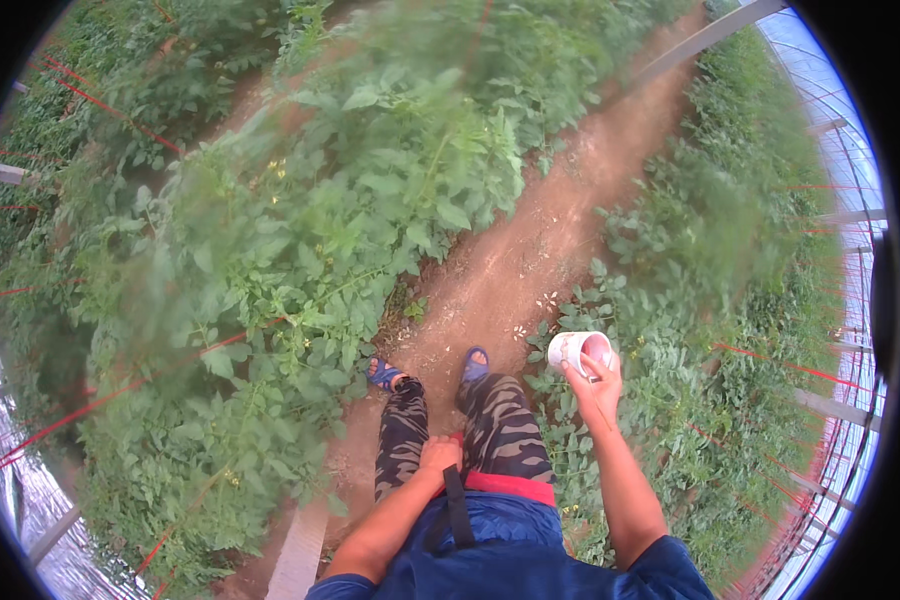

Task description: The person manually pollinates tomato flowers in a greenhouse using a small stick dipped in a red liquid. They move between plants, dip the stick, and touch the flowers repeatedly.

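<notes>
My right hand grips a white mug with a printed pattern on its side and a pinkish inside. The mug is tilted, its mouth toward the right, and is held out over the plants beside the path. Along my right palm and wrist runs a thin stick-like line, too fine to name. My left hand is closed in front of my thighs, near the black strap and the red hem of my clothing. A bit of red shows at its fingers, but what they hold is hidden.
Leafy green plants with small yellow flowers crowd both sides of a bare dirt path. Red strings slant through the leaves. A pale post stands low on the left; another beam crosses the path's far end.
</notes>
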The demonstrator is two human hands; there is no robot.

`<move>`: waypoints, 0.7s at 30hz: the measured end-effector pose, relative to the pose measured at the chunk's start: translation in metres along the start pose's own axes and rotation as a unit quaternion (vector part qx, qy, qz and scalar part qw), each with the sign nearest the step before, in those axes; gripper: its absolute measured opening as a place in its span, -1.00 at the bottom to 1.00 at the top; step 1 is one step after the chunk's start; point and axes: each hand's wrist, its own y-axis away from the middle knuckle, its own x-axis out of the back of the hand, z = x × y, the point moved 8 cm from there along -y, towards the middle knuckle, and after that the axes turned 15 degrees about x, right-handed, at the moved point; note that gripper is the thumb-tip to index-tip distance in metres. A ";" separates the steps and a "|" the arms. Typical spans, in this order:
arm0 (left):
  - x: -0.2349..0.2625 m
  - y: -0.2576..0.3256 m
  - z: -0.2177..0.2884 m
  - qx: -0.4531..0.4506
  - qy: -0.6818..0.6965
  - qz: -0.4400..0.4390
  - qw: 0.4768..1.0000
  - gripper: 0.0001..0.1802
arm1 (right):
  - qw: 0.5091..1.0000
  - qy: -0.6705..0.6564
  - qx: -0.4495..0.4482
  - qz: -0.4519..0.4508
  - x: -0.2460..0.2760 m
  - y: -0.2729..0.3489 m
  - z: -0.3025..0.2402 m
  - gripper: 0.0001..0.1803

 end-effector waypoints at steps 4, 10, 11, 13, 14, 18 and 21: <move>-0.119 -0.037 0.009 -0.011 0.044 -0.235 0.971 -0.53 | 0.999 0.006 -0.028 -0.017 -0.024 -0.055 0.037 -0.54; -0.160 -0.170 0.031 -0.073 0.036 -0.381 0.921 -0.68 | 0.992 0.095 0.038 -0.079 -0.101 -0.160 0.139 -0.59; -0.159 -0.190 0.027 -0.063 0.033 -0.386 0.920 -0.68 | 0.989 0.110 0.058 -0.086 -0.116 -0.174 0.162 -0.59; -0.143 -0.260 0.015 -0.045 0.034 -0.359 0.932 -0.67 | 0.988 0.113 0.071 -0.078 -0.145 -0.205 0.207 -0.56; -0.135 -0.295 0.008 -0.038 0.037 -0.342 0.938 -0.67 | 0.987 0.115 0.076 -0.077 -0.158 -0.215 0.228 -0.54; -0.108 -0.415 -0.015 -0.024 0.069 -0.268 0.961 -0.66 | 0.983 0.138 0.114 -0.039 -0.210 -0.248 0.330 -0.55; -0.092 -0.477 -0.038 -0.012 0.121 -0.207 0.971 -0.65 | 0.990 0.117 0.078 -0.005 -0.257 -0.268 0.375 -0.60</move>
